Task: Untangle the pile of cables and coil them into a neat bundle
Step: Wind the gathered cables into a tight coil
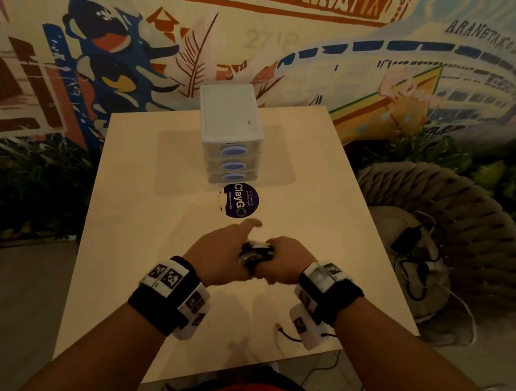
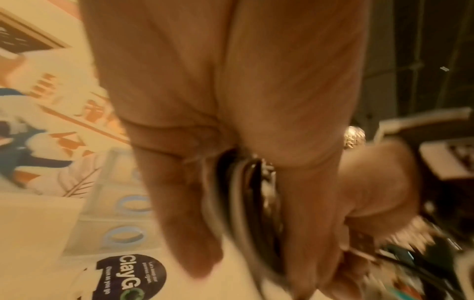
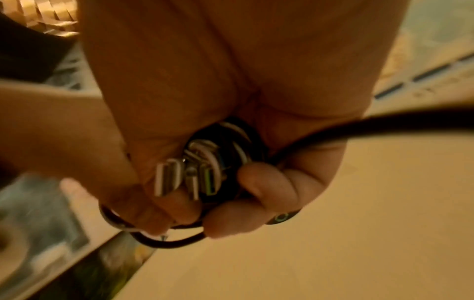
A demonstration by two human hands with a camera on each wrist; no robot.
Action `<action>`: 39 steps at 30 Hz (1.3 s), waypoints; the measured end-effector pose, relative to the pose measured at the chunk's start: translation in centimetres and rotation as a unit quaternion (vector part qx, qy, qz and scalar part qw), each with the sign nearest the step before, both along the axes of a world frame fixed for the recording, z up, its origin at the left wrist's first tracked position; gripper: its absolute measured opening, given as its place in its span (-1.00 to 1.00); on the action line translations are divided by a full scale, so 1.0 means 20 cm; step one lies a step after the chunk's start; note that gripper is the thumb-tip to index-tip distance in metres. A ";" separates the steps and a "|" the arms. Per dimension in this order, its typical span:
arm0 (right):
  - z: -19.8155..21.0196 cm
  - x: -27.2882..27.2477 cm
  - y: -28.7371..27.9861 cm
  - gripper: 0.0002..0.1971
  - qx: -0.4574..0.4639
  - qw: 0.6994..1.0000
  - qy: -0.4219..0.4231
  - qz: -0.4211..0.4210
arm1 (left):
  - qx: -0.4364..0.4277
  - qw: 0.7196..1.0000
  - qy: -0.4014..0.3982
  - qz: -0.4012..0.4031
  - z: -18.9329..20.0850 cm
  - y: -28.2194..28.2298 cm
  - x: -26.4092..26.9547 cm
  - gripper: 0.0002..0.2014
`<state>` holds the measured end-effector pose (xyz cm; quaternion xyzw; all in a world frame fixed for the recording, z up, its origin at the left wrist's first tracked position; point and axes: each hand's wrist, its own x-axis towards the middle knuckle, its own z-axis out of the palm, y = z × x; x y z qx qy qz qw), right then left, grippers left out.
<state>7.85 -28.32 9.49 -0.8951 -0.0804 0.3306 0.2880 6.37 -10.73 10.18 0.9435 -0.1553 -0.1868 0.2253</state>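
Though blurred — cable bundle (image 3: 205, 172) plugs fingerward.

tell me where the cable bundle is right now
In the head view the cable bundle sits mid-table, gripped between the left hand and right hand, just nearer the person than the round ClayGo sticker.

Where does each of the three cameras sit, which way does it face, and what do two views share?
Head: worn on the head, facing down at the table; shows both forearms, left hand, right hand and cable bundle.
Left wrist: looks along the left hand toward the round sticker.
Right wrist: looks along the right hand at the plugs.
Shared: head and left wrist both show the sticker and the drawer unit.
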 end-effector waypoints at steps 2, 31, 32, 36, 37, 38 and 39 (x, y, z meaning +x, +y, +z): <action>0.01 0.03 -0.07 -0.77 0.055 0.997 0.011 -0.056 | -0.092 0.995 0.001 0.044 0.02 0.05 0.00 0.12; 0.18 0.07 0.00 -0.75 0.193 0.970 0.119 0.088 | -0.495 0.848 -0.012 0.187 0.17 -0.01 -0.02 -0.72; 0.17 0.07 -0.01 -0.71 0.165 0.975 0.110 0.101 | -0.491 0.847 -0.006 0.202 0.16 0.00 -0.02 -0.79; 0.12 0.08 -0.08 -0.68 0.073 0.987 0.073 0.121 | -0.434 0.877 0.023 0.205 0.12 0.10 0.00 -0.92; 0.10 0.08 -0.11 -0.68 0.063 0.990 0.074 0.104 | -0.409 0.891 0.027 0.194 0.12 0.12 0.00 -0.86; 0.09 0.08 -0.14 -0.67 0.067 0.992 0.085 0.070 | -0.378 0.907 0.030 0.183 0.12 0.14 0.00 -0.86; 0.07 0.08 -0.16 -0.66 0.089 0.990 0.107 0.024 | -0.339 0.925 0.027 0.168 0.12 0.16 0.00 -0.91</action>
